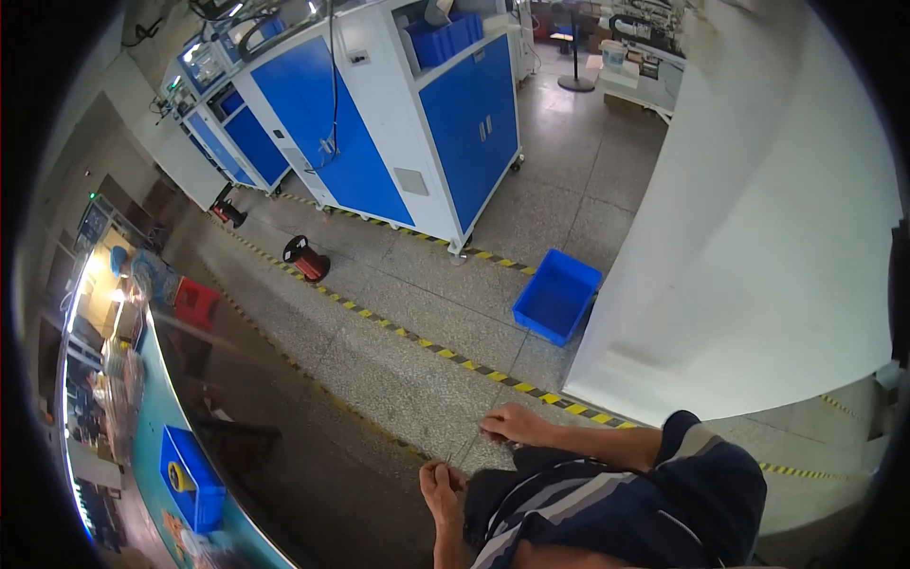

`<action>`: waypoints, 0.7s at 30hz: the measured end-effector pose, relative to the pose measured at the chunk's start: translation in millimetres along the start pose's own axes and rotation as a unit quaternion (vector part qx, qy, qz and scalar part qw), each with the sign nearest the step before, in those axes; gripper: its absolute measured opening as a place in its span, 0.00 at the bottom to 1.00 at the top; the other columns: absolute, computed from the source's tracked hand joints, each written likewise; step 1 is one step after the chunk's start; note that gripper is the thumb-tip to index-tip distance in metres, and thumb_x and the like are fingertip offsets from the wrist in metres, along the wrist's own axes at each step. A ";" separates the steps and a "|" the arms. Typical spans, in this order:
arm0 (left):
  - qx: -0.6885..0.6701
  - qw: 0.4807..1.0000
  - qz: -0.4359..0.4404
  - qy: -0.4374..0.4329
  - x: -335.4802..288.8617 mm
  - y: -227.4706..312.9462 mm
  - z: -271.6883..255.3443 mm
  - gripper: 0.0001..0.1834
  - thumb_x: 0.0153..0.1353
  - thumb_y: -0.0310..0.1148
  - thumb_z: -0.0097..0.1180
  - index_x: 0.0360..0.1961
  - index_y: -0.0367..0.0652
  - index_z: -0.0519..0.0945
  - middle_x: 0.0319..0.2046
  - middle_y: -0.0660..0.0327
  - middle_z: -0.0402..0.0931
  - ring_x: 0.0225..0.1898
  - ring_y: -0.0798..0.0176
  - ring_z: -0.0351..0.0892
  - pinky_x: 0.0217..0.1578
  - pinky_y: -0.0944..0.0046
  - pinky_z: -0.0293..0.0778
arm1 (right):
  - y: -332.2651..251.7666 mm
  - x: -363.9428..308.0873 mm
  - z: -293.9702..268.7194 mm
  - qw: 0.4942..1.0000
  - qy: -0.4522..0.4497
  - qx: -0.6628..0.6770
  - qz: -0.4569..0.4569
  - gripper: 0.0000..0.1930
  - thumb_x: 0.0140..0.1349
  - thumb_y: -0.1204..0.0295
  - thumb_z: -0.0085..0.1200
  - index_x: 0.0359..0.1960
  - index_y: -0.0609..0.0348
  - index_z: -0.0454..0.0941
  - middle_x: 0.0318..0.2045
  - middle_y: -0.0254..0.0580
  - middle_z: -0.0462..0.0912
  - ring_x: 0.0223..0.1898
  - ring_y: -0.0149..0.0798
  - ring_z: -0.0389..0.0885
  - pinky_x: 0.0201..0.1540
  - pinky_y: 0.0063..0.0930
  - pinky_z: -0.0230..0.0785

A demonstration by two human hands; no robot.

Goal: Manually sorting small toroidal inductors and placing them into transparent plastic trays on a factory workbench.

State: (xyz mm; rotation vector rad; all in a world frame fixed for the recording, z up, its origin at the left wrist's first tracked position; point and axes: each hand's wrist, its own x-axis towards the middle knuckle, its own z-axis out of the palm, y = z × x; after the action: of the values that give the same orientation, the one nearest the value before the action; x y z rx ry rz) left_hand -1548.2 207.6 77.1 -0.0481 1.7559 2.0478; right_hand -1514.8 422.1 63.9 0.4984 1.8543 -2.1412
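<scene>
My left hand [443, 486] is low in the middle of the view, fingers pinched together, above the dark edge of the workbench. My right hand [513, 424] is a little higher and to the right, also with closed fingers, its forearm reaching in from my striped shirt sleeve [697, 441]. A faint thin wire [467, 448] seems to run between the two hands over the speckled floor; it is too fine to see clearly.
A curved teal workbench [152, 417] with a blue bin [194, 479] runs along the left. On the floor are a reddish wire spool [305, 257], a blue crate [557, 296] and yellow-black tape lines. Blue-and-white cabinets [417, 133] stand behind, a white wall [758, 247] at right.
</scene>
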 end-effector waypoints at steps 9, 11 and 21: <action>0.025 0.990 -0.088 0.105 174.6 54.6 7.1 0.08 0.67 0.34 0.43 0.36 0.41 0.65 0.20 0.62 0.64 0.17 0.68 0.63 0.18 0.65 0.64 | -101.9 189.7 -57.1 0.988 -0.013 -0.107 -0.111 0.15 0.67 0.63 0.47 0.32 0.64 0.79 0.23 0.35 0.80 0.25 0.28 0.77 0.28 0.26 0.69; 0.023 0.991 -0.099 0.086 228.7 69.7 12.3 0.08 0.67 0.34 0.44 0.36 0.41 0.65 0.20 0.62 0.64 0.17 0.68 0.63 0.18 0.66 0.64 | -115.6 230.1 -77.0 0.993 0.001 -0.075 -0.092 0.16 0.64 0.62 0.49 0.32 0.65 0.80 0.23 0.39 0.81 0.23 0.30 0.77 0.28 0.27 0.69; 0.058 0.995 -0.069 -0.030 496.4 171.8 66.6 0.07 0.67 0.32 0.44 0.37 0.40 0.65 0.19 0.63 0.61 0.17 0.68 0.60 0.17 0.65 0.62 | -217.7 385.2 -168.8 0.976 0.062 -0.167 -0.127 0.16 0.65 0.63 0.48 0.35 0.65 0.80 0.23 0.41 0.82 0.24 0.33 0.80 0.29 0.29 0.71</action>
State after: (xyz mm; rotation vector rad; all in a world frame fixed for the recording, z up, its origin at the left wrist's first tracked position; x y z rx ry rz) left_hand -2039.1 404.8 98.7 -0.0703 1.7792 1.8292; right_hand -1939.9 630.6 75.6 0.3402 2.4021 -1.9176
